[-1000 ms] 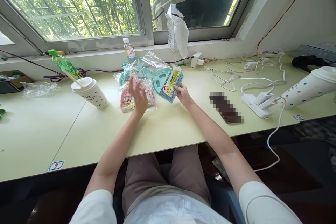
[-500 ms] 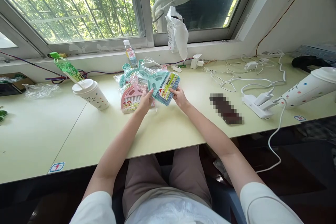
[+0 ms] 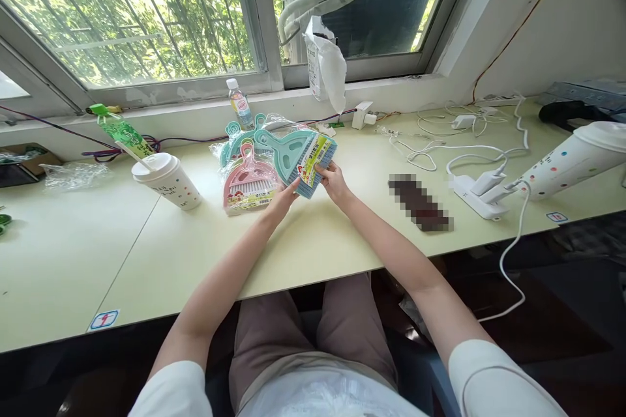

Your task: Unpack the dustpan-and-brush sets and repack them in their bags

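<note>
Between my two hands is a teal dustpan-and-brush set [image 3: 292,151] with grey-blue bristles and a yellow label, tilted above the table. My left hand [image 3: 283,201] pinches its lower left edge, by the bristles. On the other side, my right hand [image 3: 332,180] grips the bristle end at the right, thumb on the label. Just left of it a pink dustpan-and-brush set [image 3: 248,181] lies in clear plastic wrap on the table. Another teal set [image 3: 238,141] lies behind the pink one, partly hidden.
A white paper cup with a straw [image 3: 169,181] stands left, near a green bottle [image 3: 120,129]. A small bottle [image 3: 239,104] stands by the sill. At right are a pixelated dark object [image 3: 419,203], a white power strip [image 3: 476,197], cables and a tilted large cup [image 3: 572,159].
My left hand has slid right and down along the held teal set, from its left side to the lower bristle edge. The pink set shows more fully now. My right hand keeps its grip.
</note>
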`<state>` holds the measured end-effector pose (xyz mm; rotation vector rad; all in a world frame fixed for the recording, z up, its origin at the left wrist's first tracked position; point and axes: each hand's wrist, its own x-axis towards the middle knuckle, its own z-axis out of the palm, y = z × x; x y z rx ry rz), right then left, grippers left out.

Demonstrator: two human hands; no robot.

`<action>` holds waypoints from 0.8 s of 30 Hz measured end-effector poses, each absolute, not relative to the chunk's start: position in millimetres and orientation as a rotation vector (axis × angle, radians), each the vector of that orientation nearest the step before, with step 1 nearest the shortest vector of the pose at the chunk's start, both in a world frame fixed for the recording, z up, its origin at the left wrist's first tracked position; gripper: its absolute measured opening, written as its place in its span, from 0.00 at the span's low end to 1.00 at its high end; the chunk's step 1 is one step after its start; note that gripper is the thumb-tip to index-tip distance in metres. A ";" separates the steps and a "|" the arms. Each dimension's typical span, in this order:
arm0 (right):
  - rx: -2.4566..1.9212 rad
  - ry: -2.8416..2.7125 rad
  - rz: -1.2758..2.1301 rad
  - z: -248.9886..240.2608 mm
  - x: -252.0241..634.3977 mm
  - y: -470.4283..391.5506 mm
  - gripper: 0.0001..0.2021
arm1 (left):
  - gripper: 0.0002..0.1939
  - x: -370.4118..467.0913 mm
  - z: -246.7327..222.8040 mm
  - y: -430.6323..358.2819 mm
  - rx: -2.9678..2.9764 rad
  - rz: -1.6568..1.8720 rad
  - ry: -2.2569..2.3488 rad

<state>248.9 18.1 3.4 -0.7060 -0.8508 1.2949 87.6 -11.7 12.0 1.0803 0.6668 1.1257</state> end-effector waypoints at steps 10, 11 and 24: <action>-0.747 -0.882 1.228 -4.4 250.8 23.9 0.21 | 0.40 80.7 26.2 -23.7 1.700 1.761 1.465; -0.752 -0.897 1.225 -5.6 250.5 24.3 0.21 | 0.38 78.2 28.1 -24.4 1.805 1.849 1.528; -0.843 -1.058 1.321 -7.6 234.2 12.7 0.26 | 0.17 69.8 20.1 -9.9 2.364 1.193 1.624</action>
